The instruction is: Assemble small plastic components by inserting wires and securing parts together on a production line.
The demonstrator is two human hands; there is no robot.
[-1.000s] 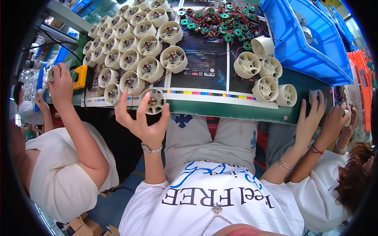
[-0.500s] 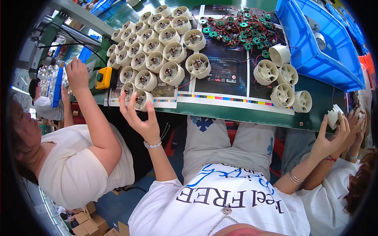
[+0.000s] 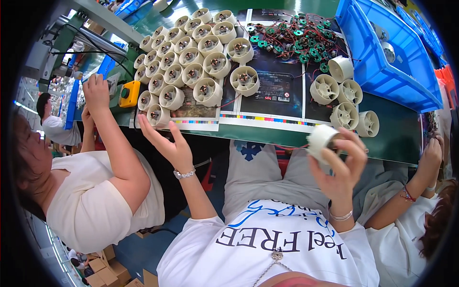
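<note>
Currently, the right hand (image 3: 340,178) is gripping a blurred white housing (image 3: 320,142) aloft near the surface's (image 3: 394,136) front edge, a red wire (image 3: 289,148) apparently trailing. The left hand (image 3: 167,146) is hovering open beside the nearest clustered housing (image 3: 158,115). Gripping only the outer wall would probably be sparing the insides. Rightward, a blue bin (image 3: 406,91) is containing pale round pieces (image 3: 388,51).

A yellow box (image 3: 130,95) with a green button (image 3: 125,92) stands near black cables (image 3: 86,52), while cardboard boxes (image 3: 102,277) sit lower left and something orange (image 3: 444,79) shows at the far right.
</note>
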